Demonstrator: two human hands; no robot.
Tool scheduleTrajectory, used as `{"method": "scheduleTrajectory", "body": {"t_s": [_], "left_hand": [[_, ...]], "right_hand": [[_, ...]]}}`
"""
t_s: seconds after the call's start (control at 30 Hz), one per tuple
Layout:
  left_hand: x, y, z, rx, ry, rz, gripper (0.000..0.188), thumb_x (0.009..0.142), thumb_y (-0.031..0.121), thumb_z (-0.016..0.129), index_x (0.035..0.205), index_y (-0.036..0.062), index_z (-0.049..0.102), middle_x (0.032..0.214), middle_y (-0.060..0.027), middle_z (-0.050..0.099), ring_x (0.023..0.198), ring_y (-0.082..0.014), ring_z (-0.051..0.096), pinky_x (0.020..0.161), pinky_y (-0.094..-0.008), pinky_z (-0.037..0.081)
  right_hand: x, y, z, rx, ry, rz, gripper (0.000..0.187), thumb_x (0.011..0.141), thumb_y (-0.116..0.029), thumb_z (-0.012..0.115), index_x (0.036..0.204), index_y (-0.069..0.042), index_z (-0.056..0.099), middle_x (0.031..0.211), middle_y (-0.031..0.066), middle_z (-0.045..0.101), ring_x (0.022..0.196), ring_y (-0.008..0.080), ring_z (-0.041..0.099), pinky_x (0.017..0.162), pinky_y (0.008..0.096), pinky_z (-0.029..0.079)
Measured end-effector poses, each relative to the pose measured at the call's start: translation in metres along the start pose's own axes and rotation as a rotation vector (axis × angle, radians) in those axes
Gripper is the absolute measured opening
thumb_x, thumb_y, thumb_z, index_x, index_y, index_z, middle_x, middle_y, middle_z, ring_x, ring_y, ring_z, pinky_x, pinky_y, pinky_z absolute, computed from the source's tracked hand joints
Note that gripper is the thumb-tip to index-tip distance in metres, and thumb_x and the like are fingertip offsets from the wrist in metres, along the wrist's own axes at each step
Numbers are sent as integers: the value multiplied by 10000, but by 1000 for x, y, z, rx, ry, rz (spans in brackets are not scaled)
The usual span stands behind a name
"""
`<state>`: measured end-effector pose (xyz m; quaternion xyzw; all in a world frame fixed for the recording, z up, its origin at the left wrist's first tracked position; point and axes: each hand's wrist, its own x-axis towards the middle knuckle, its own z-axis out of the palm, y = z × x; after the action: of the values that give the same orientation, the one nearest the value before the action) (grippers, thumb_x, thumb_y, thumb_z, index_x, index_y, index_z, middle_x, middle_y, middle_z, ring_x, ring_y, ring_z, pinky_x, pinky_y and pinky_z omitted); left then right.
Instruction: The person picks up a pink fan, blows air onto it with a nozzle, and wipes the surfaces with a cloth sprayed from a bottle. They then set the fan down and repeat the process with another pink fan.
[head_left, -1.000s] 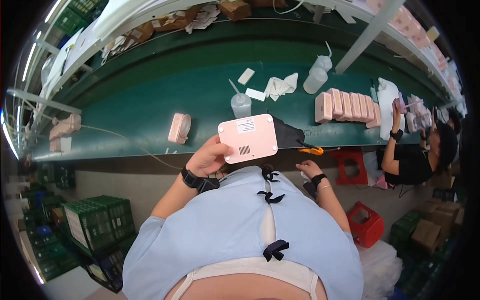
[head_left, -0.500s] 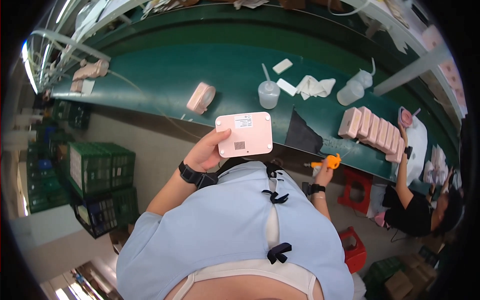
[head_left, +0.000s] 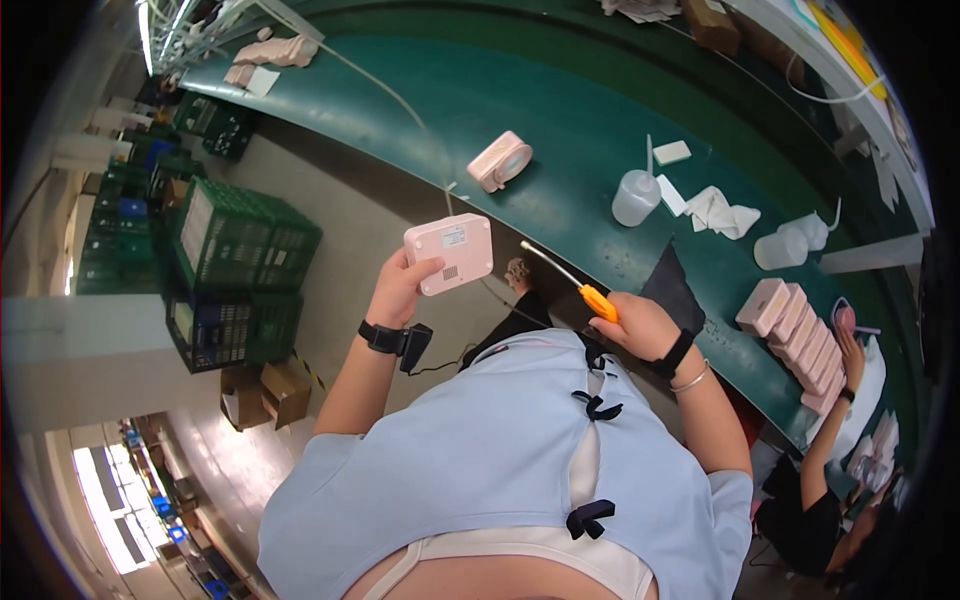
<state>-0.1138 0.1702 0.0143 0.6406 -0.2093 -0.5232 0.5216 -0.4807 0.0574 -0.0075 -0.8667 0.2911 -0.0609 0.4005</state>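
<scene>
My left hand point(head_left: 398, 288) grips a pale pink, rounded-square device point(head_left: 470, 250) by its edge, thumb on its underside. That underside shows corner pads, a label and a slotted patch. In my right hand point(head_left: 645, 325) is an orange air blow gun point(head_left: 597, 302). Its long thin metal nozzle points up and left toward the device, tip a short gap from it. My fingers are closed round the gun's body and hide part of it. Another pink device with a round ring point(head_left: 495, 163) rests on the green bench point(head_left: 400, 120) beyond my hands.
Squeeze bottles point(head_left: 635, 200), a white cloth point(head_left: 722, 213) and a black sheet point(head_left: 670, 290) lie on the bench. At right, a row of pink devices point(head_left: 795, 335) stands near a co-worker's hand point(head_left: 850, 352). Green crates point(head_left: 245, 240) are stacked at left; a hose point(head_left: 415, 115) crosses the bench.
My right hand has risen with the blow gun from beside the bench edge, its nozzle now toward the device. The device has tilted in my left hand. The whole view has turned.
</scene>
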Motion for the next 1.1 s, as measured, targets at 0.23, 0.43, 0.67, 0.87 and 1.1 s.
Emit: {"method": "scheduleTrajectory", "body": {"t_s": [0.23,0.43,0.67,0.87,1.1], "left_hand": [[-8,20,-32,605,204,326,448,738,137,752,1151,31,615,1114,-78,648,986,-215,624,859,-364,506],[-17,59,-27,1781,209,828,460,677,135,725,1128,94,639,1037,-72,658,985,-287,604,922,-415,473],[7,46,-65,1313,-321,267,406,743,177,679,1146,149,628,1070,-62,644,1014,-294,598,957,-448,463],[16,-13,-53,-88,35,-95,396,783,148,650,1176,168,610,1116,-50,630,1050,-273,597,975,-449,455],[3,33,-17,1079,334,525,451,766,47,629,1197,177,604,1150,-59,616,1084,-268,587,1006,-447,431]], "right_hand": [[45,-18,7,-51,-276,1,387,886,-389,615,875,-9,543,846,194,605,789,398,591,692,453,471],[59,-36,2,-22,-272,-183,379,879,-388,619,878,-13,572,821,189,625,774,402,603,697,467,485],[75,-19,-11,-78,-267,-98,383,874,-390,624,882,-12,563,848,186,615,794,400,592,704,461,469],[62,-5,-7,-22,-358,-124,373,871,-382,627,894,-14,572,854,191,617,808,402,595,715,464,470],[53,-2,-18,1,-248,-59,381,884,-386,617,898,-8,572,862,189,612,819,390,589,730,444,471]]}}
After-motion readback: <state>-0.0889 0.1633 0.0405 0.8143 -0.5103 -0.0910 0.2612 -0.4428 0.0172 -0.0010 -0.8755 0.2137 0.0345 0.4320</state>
